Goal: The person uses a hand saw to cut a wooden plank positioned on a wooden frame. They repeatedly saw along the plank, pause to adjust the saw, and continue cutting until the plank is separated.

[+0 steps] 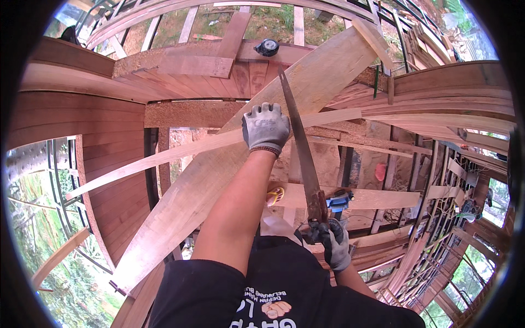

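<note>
We record both hands gloved in grey knit with dark palms. Our left hand (pixel 266 127) lies flat, fingers (pixel 267 111) together and curled lightly over the upper edge of a wide pale plank (pixel 219 175); it presses down on the wood rather than gripping anything. That plank runs on a diagonal from lower left to upper right, resting across the reddish curved timber framing (pixel 104 136). A thin pale strip (pixel 164 156) crosses it, passing just under our left hand and bending off toward the left rim. Our right hand (pixel 331 240) is closed tight around the dark handle of a handsaw (pixel 301 153), low and close to our body. The blade of the saw rises from that hand, tilted slightly left, its edge meeting the plank just beside our left hand on the right side; the tip reaches above the plank's far edge. A black tape measure (pixel 267 47) sits on a beam well beyond the plank. A blue clamp (pixel 339 201) shows just beside our right hand.
</note>
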`<state>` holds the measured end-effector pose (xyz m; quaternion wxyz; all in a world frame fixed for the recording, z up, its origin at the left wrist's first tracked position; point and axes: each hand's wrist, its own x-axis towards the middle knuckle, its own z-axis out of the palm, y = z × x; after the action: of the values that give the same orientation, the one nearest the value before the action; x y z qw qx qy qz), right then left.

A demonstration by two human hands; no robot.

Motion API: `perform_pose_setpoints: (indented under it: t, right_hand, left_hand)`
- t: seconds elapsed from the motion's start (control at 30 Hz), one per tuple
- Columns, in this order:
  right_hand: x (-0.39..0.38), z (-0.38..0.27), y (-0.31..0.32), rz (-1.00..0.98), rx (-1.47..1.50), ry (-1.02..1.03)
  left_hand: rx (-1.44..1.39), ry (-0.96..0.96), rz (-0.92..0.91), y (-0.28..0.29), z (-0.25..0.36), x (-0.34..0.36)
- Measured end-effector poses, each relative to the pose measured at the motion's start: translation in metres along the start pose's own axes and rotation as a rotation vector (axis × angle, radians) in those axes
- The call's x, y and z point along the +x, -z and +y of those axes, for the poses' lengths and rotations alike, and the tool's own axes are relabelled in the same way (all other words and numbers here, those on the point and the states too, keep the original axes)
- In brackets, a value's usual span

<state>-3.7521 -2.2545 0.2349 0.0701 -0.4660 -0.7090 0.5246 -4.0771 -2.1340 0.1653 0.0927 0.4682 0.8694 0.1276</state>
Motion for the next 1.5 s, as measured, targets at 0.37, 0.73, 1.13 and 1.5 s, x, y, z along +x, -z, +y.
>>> perform_pose_setpoints:
  t: [0.37, 0.73, 1.13, 1.5]
  right_hand:
    - [-0.01, 0.027, -0.005, 0.09, -0.348, 0.267]
    - [-0.009, 0.043, -0.006, 0.05, -0.37, 0.287]
    - [-0.015, 0.025, -0.014, 0.151, -0.001, -0.089]
    - [-0.019, 0.022, -0.012, 0.07, 0.054, -0.162]
  left_hand:
    - [-0.013, 0.013, -0.025, 0.001, 0.0, -0.001]
    - [-0.004, 0.012, -0.015, 0.001, 0.0, 0.002]
    - [-0.029, 0.014, -0.034, -0.005, -0.003, 0.003]
    - [0.0, 0.017, -0.106, 0.002, 0.001, 0.007]
